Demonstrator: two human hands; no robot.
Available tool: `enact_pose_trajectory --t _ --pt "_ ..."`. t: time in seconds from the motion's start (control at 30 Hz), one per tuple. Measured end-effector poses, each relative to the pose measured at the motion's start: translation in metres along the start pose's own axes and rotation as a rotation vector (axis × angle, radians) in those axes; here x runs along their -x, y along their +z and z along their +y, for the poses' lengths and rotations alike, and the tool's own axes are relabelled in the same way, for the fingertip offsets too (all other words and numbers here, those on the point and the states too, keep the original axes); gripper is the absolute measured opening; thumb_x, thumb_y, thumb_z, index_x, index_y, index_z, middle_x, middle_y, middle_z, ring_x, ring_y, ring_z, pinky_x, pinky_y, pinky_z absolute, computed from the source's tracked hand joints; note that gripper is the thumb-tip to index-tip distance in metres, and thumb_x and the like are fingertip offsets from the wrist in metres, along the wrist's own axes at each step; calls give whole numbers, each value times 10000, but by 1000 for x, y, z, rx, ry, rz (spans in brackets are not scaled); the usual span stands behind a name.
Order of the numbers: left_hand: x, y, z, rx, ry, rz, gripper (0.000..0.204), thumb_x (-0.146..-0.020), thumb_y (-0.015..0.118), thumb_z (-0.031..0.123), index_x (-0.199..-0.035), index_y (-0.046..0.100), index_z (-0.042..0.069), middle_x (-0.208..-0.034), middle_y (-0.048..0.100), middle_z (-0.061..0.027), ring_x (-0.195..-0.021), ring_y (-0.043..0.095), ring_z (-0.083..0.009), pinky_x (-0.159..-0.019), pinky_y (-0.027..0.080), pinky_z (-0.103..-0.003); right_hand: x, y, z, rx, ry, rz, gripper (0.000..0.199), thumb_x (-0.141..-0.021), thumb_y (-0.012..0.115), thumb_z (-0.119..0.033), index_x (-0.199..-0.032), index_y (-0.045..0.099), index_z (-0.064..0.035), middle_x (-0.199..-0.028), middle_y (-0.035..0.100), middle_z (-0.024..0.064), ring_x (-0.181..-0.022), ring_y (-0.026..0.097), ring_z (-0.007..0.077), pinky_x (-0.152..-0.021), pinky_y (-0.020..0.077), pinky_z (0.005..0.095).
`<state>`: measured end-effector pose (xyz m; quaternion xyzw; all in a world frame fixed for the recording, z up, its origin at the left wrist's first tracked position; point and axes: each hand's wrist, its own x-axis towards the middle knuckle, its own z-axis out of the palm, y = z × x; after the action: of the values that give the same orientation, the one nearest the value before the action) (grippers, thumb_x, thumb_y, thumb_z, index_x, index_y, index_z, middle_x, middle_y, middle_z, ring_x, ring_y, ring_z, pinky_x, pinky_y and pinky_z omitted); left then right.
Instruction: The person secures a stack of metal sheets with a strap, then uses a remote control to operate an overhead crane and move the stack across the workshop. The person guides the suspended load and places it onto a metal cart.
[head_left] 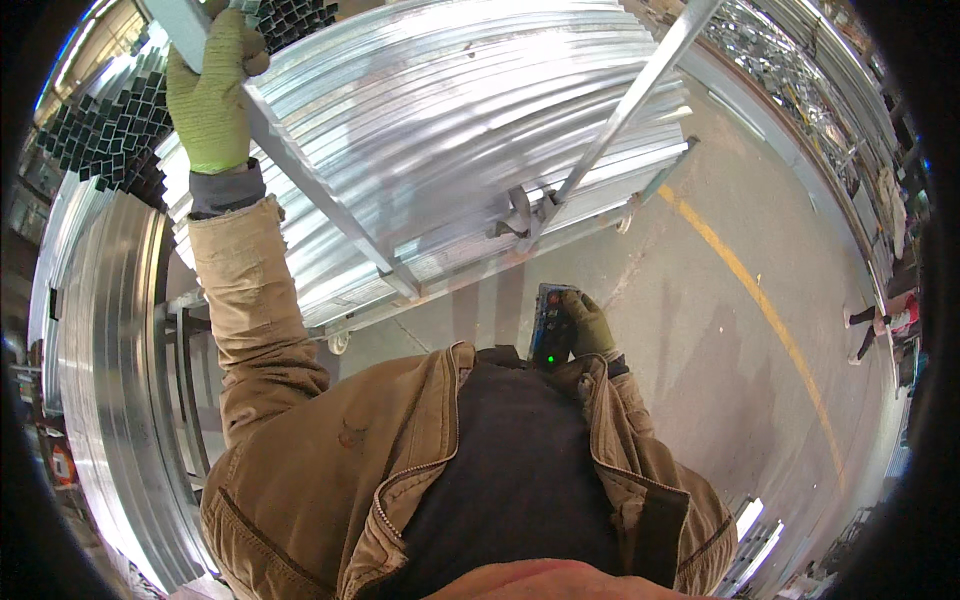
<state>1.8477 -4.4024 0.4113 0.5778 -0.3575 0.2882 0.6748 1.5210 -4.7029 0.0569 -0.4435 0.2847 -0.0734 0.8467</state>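
My left hand (pixel 213 105), in a yellow-green work glove, reaches up at the far left. Its fingers are wrapped round a grey metal post (pixel 320 195) of the rack that holds long silvery metal profiles (pixel 450 110). Close to my chest, my right hand (pixel 593 325), also gloved, grips a dark handheld remote control (pixel 550 325) with buttons and a lit green light. The fingertips of this hand are partly hidden behind the remote. Across the profiles leans a second grey post (pixel 640 95), with a dark grey strap (pixel 515 215) hanging near its foot.
Bundles of square metal tubes (pixel 105 130) show their ends at the left, above a stack of long metal lengths (pixel 100 300). Small casters (pixel 338 343) sit under the rack. A yellow line (pixel 750 280) curves along the concrete floor. At the far right stands another person (pixel 880 320).
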Motion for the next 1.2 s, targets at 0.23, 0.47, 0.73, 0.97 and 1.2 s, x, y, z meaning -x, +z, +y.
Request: enact_pose_trajectory --t 0.23,0.47,0.73,0.97,1.2 --pt "0 -12 -3 7 13 45 499 -987 738 276 -1336 604 -54 -886 695 -78 -762 623 -131 -688 499 -272 -18 14 8 70 -3 9 420 -1008 704 -339 -1270 660 -14 -1131 719 48 -974 679 151 -846 567 304" --pt "-5 -19 -12 77 33 -14 505 -1005 724 280 -1352 591 -62 -909 688 -63 -769 614 -110 -689 501 -258 -20 16 9 40 2 -43 391 -1030 675 -327 -1280 651 -27 -1122 715 33 -971 670 128 -831 565 293" --pt "-6 -17 -10 73 0 6 484 -1023 696 252 -1348 578 -87 -888 666 -51 -771 595 -103 -694 493 -270 -13 25 4 -19 29 -26 405 -1004 713 -337 -1263 653 -31 -1061 736 41 -883 714 154 -774 602 325" --pt "-5 -20 -9 -58 85 21 477 -1030 675 270 -1343 592 -80 -879 694 -59 -749 595 -104 -684 483 -265 -9 17 0 12 24 -98 439 -1001 714 -358 -1272 644 -20 -1059 735 55 -906 719 154 -791 602 323" --pt "0 -19 -9 -101 30 96 509 -1028 672 326 -1358 613 -58 -887 729 -93 -801 683 -154 -745 546 -294 -14 9 3 -21 62 -75 431 -996 722 -356 -1262 651 -24 -1054 739 57 -867 723 160 -772 605 326"
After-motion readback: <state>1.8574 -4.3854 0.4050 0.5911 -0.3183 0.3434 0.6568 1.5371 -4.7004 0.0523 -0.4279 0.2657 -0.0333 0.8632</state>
